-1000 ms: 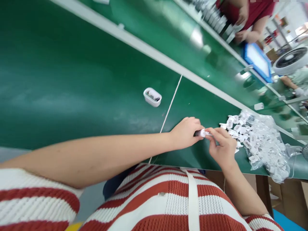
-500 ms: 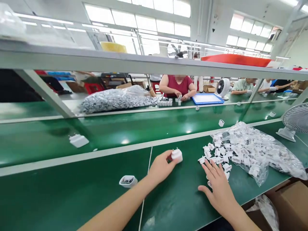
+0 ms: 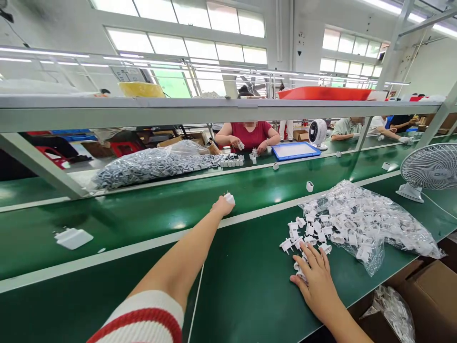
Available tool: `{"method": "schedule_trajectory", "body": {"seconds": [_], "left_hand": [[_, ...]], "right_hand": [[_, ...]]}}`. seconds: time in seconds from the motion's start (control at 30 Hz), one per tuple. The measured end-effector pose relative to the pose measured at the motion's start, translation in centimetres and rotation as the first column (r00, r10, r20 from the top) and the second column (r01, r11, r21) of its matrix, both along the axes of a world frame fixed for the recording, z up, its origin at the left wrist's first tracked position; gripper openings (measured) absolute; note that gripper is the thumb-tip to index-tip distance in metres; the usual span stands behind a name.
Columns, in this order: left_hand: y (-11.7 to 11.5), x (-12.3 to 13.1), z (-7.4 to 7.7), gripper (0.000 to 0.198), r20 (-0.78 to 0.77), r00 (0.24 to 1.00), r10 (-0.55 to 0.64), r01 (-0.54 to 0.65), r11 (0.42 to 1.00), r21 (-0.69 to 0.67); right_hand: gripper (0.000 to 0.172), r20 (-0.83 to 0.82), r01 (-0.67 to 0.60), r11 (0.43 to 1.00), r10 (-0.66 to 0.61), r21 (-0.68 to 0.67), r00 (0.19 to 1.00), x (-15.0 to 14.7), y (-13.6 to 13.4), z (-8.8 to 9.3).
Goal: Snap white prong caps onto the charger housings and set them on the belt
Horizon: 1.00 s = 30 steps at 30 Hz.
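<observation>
My left hand (image 3: 222, 206), arm stretched forward, is closed around a white plug adapter (image 3: 229, 198) over the green belt (image 3: 143, 209). Metal pins stick up from that adapter. My right hand (image 3: 316, 278) lies with spread fingers at the near edge of a pile of white plug parts (image 3: 314, 226). Its fingertips overlap a few of the parts, and I see nothing gripped in it. The pile spills out of a clear plastic bag (image 3: 389, 224). Farther left on the belt lies another white plug adapter (image 3: 74, 238), pins pointing left.
A desk fan (image 3: 430, 166) stands at the right. Open cardboard boxes (image 3: 428, 295) sit below the bench edge. An overhead shelf (image 3: 214, 114) crosses the view. Opposite, a person in a red top (image 3: 246, 136) works beside a blue-rimmed tray (image 3: 296, 150) and a bag of grey parts (image 3: 150, 164).
My left hand has moved forward and left, carrying the plug adapter from above the bench to the belt. My right hand stays by the pile. The view has shifted; the open white housing is out of sight.
</observation>
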<state>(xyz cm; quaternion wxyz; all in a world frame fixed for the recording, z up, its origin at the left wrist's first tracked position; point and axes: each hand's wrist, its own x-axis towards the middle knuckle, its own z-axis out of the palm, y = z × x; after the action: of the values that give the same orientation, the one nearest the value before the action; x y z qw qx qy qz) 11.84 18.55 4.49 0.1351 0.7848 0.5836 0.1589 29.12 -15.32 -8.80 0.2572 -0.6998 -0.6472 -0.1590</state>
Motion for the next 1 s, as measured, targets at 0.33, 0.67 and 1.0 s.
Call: {"method": "schedule_trajectory", "body": {"seconds": [0.33,0.67,1.0], "left_hand": [[-14.4,-17.3,-2.5,0.109,0.027,0.998,0.064,-0.066,0.995,0.069],[-18.8,-17.0,-9.9,0.053,0.340,0.929,0.143,-0.115,0.988,-0.102],[-16.3,-7.4,-8.9,0.024,0.416,0.905,-0.087,0.139,0.986,-0.097]], "right_hand": [[0.042,-0.036,0.045,0.996,-0.042,0.079,0.998,0.1,-1.1,0.0],[0.036,-0.042,-0.170,0.985,0.170,0.004,0.984,-0.5,1.2,2.1],[0.050,-0.089,-0.189,0.938,0.170,-0.290,0.981,0.4,1.9,5.7]]}}
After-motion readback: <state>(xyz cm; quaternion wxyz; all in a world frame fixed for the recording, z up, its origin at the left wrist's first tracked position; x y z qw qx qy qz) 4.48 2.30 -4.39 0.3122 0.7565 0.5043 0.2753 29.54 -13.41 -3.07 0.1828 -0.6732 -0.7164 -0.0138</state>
